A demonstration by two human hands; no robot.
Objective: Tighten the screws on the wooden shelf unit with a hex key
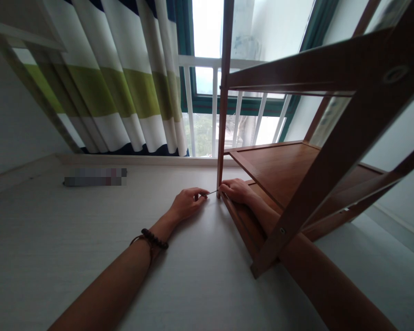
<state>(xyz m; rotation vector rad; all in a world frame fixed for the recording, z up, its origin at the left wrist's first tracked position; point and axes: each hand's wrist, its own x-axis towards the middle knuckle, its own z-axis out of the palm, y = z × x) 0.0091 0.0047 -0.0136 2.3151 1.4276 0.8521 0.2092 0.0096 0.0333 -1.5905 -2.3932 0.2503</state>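
Observation:
A brown wooden shelf rack stands on the pale floor at the right. My left hand, with a dark bead bracelet at the wrist, is closed in a pinch on a thin metal rod that looks like a hex key. Its far end meets the foot of the rack's far left leg. Through the rack's frame reaches my right arm, and my right hand is closed around the low part of that leg, where it joins the bottom rail. Its fingertips are partly hidden.
On the floor at the left lies a long flat item, blurred out. Behind are a striped curtain, a window with white railings and a low sill. The rack's near leg slants close across the right side, over my right forearm.

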